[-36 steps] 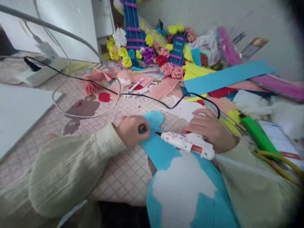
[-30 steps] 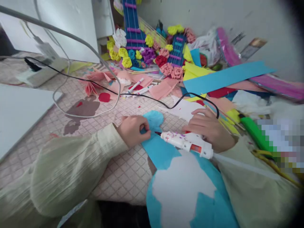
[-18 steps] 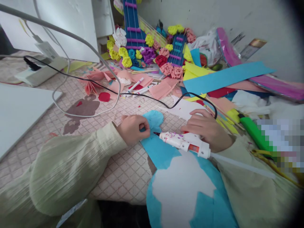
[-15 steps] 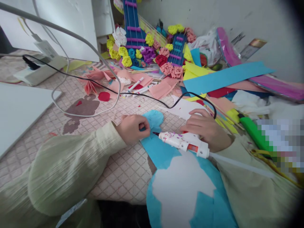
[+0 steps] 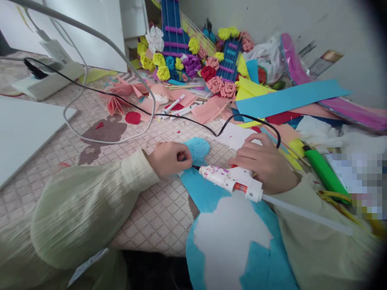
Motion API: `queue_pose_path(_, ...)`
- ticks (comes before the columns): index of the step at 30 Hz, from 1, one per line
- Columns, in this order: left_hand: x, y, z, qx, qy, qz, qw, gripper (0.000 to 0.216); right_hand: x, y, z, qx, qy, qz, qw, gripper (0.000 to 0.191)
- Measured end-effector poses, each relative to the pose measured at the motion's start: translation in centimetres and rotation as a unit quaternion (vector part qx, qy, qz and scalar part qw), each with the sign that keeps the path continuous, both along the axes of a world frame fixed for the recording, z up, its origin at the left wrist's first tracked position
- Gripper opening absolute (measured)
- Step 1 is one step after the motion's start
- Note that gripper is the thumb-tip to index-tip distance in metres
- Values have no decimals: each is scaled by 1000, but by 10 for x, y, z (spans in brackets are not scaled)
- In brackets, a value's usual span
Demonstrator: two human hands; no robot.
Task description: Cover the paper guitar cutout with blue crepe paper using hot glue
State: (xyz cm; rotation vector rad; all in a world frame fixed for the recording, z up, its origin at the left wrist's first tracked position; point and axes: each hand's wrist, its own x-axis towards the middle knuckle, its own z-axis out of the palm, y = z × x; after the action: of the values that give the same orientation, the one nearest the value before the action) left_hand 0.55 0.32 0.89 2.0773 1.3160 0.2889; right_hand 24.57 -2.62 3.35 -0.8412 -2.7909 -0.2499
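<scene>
My right hand (image 5: 263,163) is wrapped round a white hot glue gun (image 5: 231,179), with a pale glue stick (image 5: 305,211) jutting from its back end. The gun's dark nozzle points left, close to the fingertips of my left hand (image 5: 172,159). That hand is closed in a pinch at the edge of the blue paper (image 5: 204,189); its fingers hide most of what they grip. Just beyond lies a crumpled, rounded blue paper end (image 5: 198,149). Toward me the blue piece widens, with a white paper shape (image 5: 225,237) on top.
A black cord (image 5: 187,119) and a white cable (image 5: 154,100) cross the table. Behind them are paper flowers (image 5: 216,84), blue guitar shapes (image 5: 173,30), markers (image 5: 173,103) and paper scraps. A green tool handle (image 5: 325,173) and yellow-handled scissors (image 5: 341,205) lie at right.
The glue gun has shifted slightly left, its nozzle nearer my left fingertips. My left hand has moved up a little, still pinched. The view has shifted slightly.
</scene>
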Motion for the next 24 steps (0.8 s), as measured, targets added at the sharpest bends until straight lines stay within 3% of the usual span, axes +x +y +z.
queue_pose_path(11,-6,9,1,-78,-145,35,986,13,-9,0,3,6,-3,4,1000,30)
queue_pose_path(24,-5,7,4,-74,-147,38,986,11,-15,2,6,4,-5,20,1000,23)
